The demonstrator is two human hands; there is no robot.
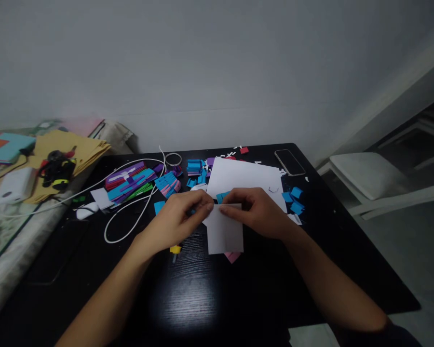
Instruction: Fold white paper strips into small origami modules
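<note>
A small white sheet of paper (224, 233) with an upright crease hangs between my hands over the black table. My left hand (184, 214) is closed at its top left corner, thumb against the fingers. My right hand (255, 209) pinches the top edge near the middle, its thumb on the near face. Behind that edge a blue piece (222, 196) shows, partly hidden by my fingers. Below the sheet, the corner of a pink piece (232, 257) sticks out. A larger white sheet (244, 176) lies just beyond my hands.
Blue folded pieces (296, 207) lie right of the large sheet, below a phone (290, 162). Coloured strips (130, 183) and a looped white cable (110, 236) are at left. A yellow-ended tool (175, 249) lies near my left wrist. Brown envelopes (50, 144) sit far left.
</note>
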